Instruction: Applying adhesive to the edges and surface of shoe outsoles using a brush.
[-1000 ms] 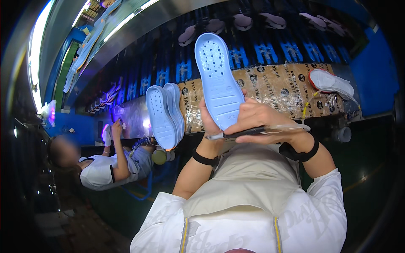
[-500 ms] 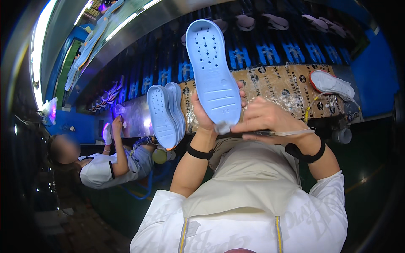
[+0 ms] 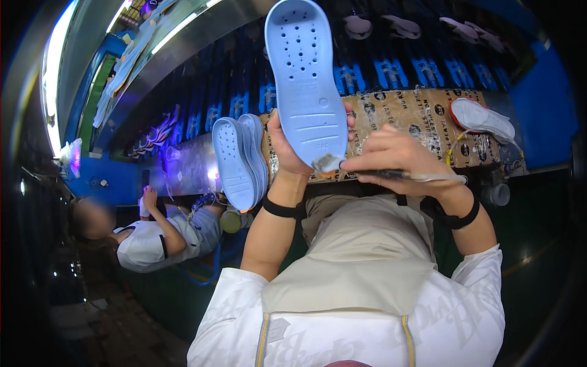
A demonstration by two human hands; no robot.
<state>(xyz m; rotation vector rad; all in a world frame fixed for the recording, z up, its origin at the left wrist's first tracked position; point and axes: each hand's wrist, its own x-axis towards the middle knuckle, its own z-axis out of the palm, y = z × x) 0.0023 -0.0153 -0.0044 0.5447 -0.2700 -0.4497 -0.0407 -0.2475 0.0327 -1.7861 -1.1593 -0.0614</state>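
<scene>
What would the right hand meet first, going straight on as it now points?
Likely the near end of the blue sole, by the brush tip ahead of the right hand; depth is unclear.

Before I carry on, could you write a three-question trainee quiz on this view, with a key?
1. True or false: the left hand holds a blue sole with its holed end away from the wearer.
2. What does the right hand hold? A) scissors; B) a dark-handled brush; C) a cup.
3. Fill in: seen from the wearer's side, the white shoe with a red edge lies toward the ____ end of the printed cardboard.

Key: 1. True; 2. B; 3. right.
</scene>
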